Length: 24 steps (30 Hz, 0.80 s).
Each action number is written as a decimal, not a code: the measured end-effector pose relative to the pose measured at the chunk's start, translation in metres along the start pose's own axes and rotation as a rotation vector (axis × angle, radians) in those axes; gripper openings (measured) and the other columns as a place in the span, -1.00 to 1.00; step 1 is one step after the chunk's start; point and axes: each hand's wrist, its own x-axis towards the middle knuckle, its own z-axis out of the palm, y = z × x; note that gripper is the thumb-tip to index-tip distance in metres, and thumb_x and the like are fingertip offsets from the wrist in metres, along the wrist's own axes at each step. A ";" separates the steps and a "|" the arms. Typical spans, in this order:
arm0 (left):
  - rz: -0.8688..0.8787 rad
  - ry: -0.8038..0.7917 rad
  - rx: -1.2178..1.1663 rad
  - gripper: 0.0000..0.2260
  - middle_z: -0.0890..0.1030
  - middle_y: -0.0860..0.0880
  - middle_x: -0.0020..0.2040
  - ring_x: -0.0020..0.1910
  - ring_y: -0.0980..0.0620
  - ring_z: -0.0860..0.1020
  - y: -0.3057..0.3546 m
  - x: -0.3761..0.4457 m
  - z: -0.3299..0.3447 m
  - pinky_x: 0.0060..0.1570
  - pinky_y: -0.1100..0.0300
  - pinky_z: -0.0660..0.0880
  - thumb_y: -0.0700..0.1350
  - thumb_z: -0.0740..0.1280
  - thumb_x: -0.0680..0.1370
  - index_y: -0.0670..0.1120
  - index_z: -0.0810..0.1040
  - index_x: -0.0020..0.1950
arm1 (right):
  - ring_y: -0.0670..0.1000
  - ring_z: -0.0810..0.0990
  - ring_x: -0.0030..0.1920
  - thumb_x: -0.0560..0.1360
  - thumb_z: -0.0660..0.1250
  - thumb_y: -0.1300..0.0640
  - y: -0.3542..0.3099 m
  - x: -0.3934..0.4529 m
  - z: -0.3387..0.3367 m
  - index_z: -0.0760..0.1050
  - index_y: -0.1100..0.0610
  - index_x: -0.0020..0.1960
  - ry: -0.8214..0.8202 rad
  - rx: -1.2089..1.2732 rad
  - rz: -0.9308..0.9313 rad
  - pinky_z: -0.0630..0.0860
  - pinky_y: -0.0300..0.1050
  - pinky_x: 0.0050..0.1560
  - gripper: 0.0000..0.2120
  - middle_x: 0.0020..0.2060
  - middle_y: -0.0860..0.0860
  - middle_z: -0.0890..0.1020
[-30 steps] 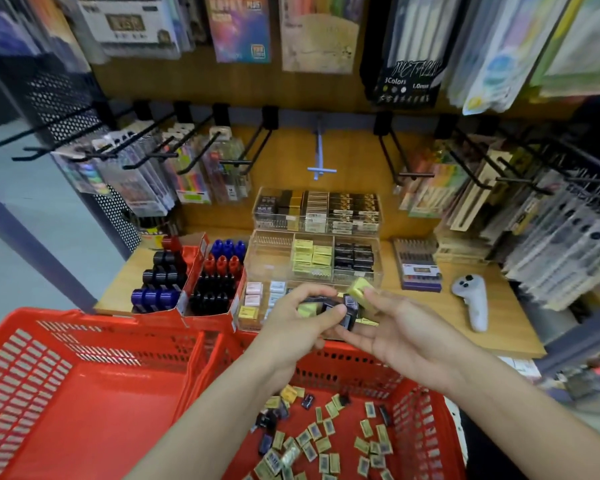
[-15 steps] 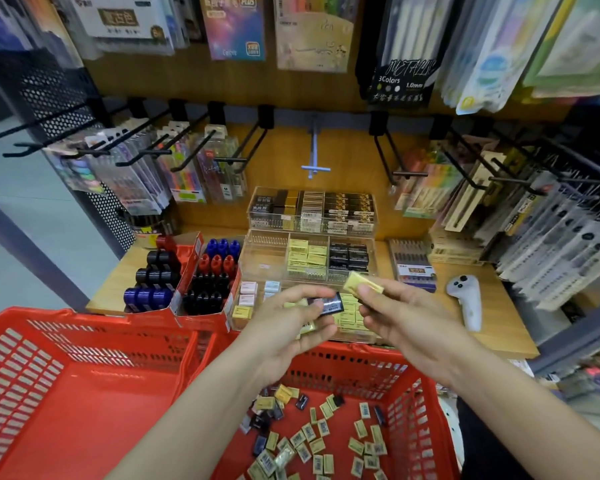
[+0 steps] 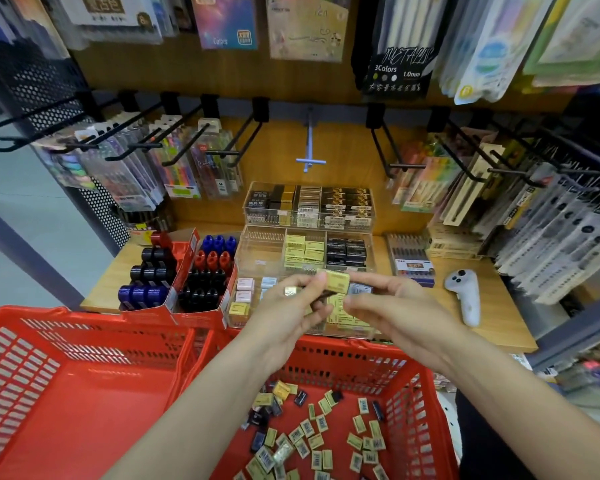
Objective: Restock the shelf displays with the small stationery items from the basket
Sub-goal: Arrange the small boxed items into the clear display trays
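1. The left hand is raised over the near edge of the shelf, thumb and fingers pinching a small stack of items — a yellow box on top, something dark under it.
2. The right hand is just beside it, fingers curled, fingertips at the right end of the same stack; a pale-labelled box shows above its fingers, but whether this hand truly clamps it I cannot tell.
3. Both hands hover above a clear tray on the shelf, which holds rows of yellow and black boxes in its compartments.
4. A second clear tray stands behind it, filled with black and gold boxes.
5. Left of the trays are red cartons of black, blue and red markers.
6. A white controller lies on the shelf to the right, well apart from the hands.
7. Below the arms, a red basket holds many loose small boxes — mostly yellow with barcodes, a few dark ones.
8. A second red basket sits to its left, touching it.
9. Pen packs hang on black hooks above.
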 end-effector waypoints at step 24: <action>0.074 0.196 -0.062 -0.62 0.69 -0.16 0.02 -0.12 0.02 0.70 0.032 0.051 -0.041 -0.24 0.30 0.58 0.02 0.52 0.29 -0.19 0.62 -0.03 | -0.03 0.67 -0.20 0.39 0.52 0.03 0.019 0.053 -0.010 0.70 0.17 -0.08 0.262 -0.048 -0.005 0.61 -0.22 -0.09 -0.78 -0.19 0.05 0.72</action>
